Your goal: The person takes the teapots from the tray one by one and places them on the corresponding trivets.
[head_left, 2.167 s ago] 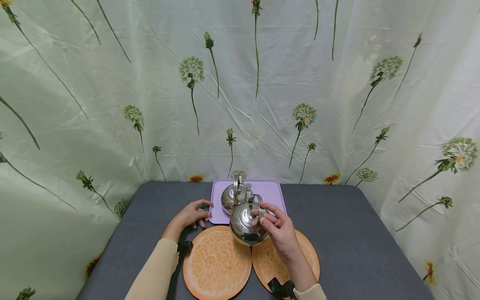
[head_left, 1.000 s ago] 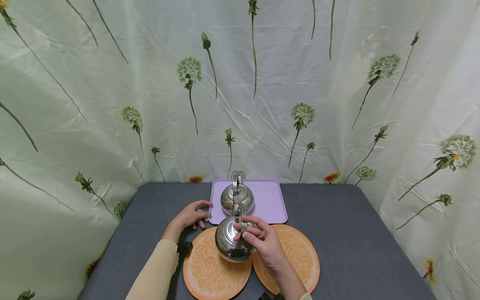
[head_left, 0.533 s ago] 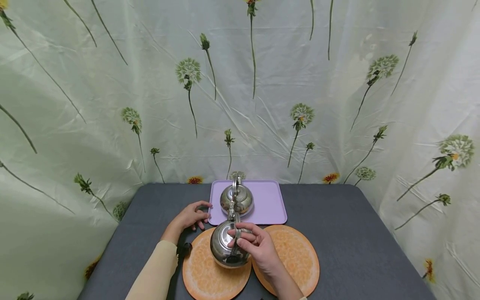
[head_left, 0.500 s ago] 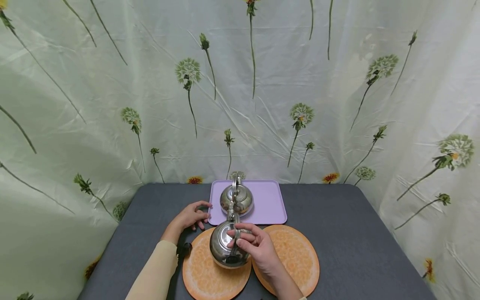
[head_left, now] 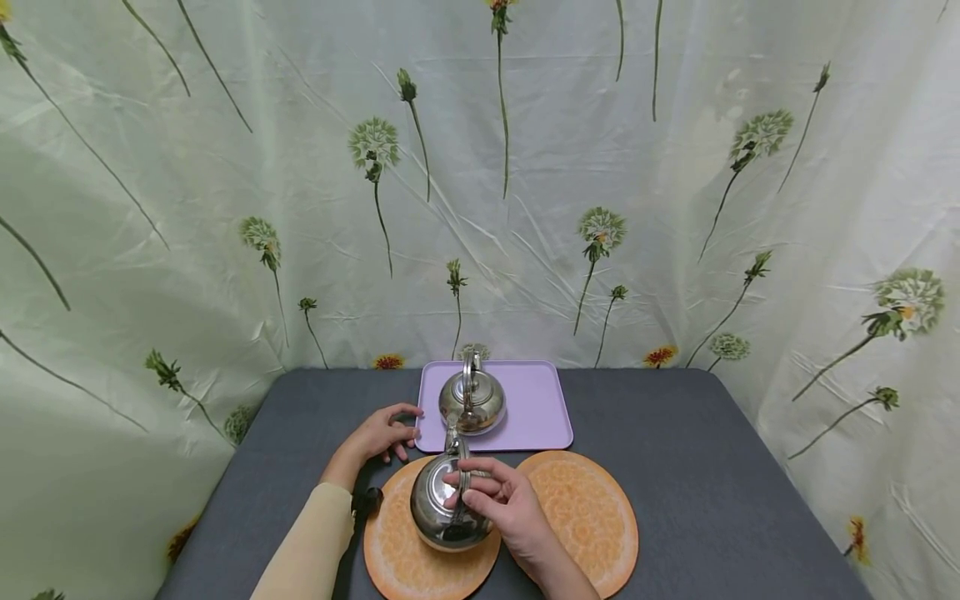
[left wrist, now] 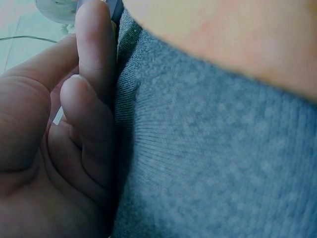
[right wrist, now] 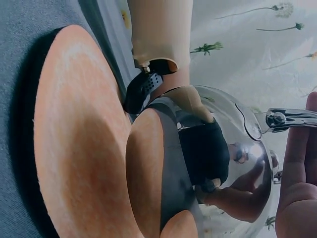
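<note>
My right hand (head_left: pixel 513 510) grips the upright handle of a shiny steel teapot (head_left: pixel 433 504), its spout turned toward the back. The teapot is over the left orange round placemat (head_left: pixel 390 546); in the right wrist view, its mirrored body (right wrist: pixel 242 186) shows close over that mat. A second steel teapot (head_left: pixel 483 404) stands on the left part of a lilac tray (head_left: pixel 536 410). My left hand (head_left: pixel 378 435) rests on the table with loosely bent fingers, fingertips at the tray's left edge. In the left wrist view, its fingers (left wrist: pixel 91 124) hold nothing.
Another orange round placemat (head_left: pixel 588 512) lies to the right, beside the left one and partly behind my right forearm. Dark grey cloth (head_left: pixel 697 483) covers the table. A pale curtain (head_left: pixel 525 250) with a dandelion print hangs close behind the table and at its sides.
My right hand has carried the teapot left and nearer to me, from in front of the tray to over the left placemat. The left hand has stayed at the tray's edge.
</note>
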`<state>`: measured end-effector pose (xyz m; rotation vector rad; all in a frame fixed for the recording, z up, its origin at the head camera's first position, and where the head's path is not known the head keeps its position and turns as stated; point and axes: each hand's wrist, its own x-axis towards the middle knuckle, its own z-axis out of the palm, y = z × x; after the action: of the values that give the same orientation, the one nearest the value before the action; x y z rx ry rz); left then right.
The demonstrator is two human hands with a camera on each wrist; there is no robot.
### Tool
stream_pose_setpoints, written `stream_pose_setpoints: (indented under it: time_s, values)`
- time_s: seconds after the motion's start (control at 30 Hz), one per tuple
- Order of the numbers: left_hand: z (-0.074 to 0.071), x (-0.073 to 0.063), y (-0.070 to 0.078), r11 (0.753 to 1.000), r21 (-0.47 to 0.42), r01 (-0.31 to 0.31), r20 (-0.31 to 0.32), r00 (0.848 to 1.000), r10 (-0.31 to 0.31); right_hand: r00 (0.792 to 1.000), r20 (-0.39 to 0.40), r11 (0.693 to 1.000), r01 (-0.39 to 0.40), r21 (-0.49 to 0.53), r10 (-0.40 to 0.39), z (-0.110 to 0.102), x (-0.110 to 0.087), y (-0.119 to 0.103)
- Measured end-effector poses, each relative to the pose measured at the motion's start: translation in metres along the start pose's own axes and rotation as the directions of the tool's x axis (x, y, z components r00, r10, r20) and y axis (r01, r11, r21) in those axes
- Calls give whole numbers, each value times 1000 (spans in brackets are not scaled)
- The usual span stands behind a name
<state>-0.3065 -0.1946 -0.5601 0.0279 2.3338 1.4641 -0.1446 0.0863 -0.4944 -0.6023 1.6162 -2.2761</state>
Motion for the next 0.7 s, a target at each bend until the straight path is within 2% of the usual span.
stream_pose_setpoints:
  time_s: [0.2,0.53,0.7]
  values:
    - [-1,-1,0,1000,-1,-8,1,1000,8,999,33,1000,11,18,-11,4,-2,4]
    - [0,-2,1,1000,3,2,7,1000,-2,998,53,999,-25,37,23,8,-5,8]
    - [0,-1,0,1000,1,1,-9,1000,-1,998,44,998,-53,41,51,9,-5,9]
